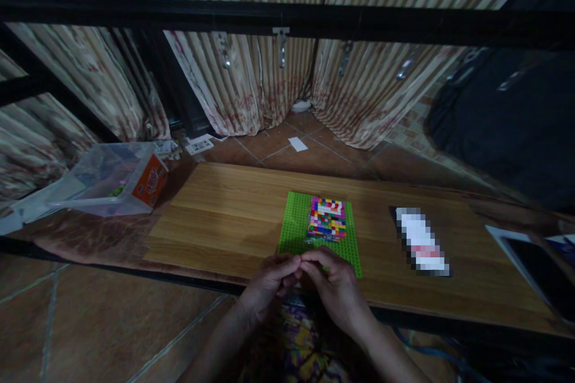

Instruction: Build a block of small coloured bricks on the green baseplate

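My left hand (272, 280) and my right hand (331, 280) meet at the table's near edge, fingertips pinched together. Whatever sits between the fingers is too small or hidden to make out. Just beyond them lies a green studded baseplate (294, 224), its near edge partly covered by my right hand. On the plate stands a block of many-coloured toy bricks (327, 219), pink, white, yellow, blue and red among them. A small clear or shiny bit (309, 242) shows at the near side of the bricks, too blurred to name.
The wooden board (224, 215) carries a pixelated phone-shaped object (422, 242) to the right. A dark tablet-like thing (541, 272) lies at the far right. On the left stands a clear plastic box (112, 173) with an orange label. A black bar (251, 15) crosses before the curtains (269, 84).
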Available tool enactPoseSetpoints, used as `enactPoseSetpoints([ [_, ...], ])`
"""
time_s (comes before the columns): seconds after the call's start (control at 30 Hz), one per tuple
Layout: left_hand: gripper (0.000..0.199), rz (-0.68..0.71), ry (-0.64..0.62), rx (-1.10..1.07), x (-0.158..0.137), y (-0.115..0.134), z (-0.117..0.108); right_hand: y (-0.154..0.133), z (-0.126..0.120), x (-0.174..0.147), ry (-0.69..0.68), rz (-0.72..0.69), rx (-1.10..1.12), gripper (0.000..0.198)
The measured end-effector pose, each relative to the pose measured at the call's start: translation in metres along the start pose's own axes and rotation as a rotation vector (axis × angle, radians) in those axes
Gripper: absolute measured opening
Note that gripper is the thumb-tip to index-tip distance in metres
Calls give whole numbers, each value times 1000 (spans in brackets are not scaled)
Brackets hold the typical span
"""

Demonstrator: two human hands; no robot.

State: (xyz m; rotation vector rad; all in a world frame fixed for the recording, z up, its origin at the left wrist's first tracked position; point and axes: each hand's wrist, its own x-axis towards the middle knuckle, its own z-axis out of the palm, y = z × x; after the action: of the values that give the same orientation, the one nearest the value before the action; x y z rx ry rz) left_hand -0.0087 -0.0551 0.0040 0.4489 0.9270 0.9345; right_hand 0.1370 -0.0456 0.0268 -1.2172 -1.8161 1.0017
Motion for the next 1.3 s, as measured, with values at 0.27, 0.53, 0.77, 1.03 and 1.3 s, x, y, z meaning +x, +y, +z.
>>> enactPoseSetpoints([
  [0.27,27,-28,8,-85,6,7,-4,19,-9,10,144,31,97,17],
  [0.53,23,37,18,-119,12,19,-28,17,-54,67,207,-119,-365,22],
  [0.77,22,16,-13,-119,13,18,-32,25,-58,103,57,-207,-686,24],
  [1.03,20,44,-46,-131,15,17,-35,22,-57,114,-37,-175,-782,22],
  [1.3,19,34,-44,-151,14,16,-35,33,-58,120,37,-75,-651,10],
])
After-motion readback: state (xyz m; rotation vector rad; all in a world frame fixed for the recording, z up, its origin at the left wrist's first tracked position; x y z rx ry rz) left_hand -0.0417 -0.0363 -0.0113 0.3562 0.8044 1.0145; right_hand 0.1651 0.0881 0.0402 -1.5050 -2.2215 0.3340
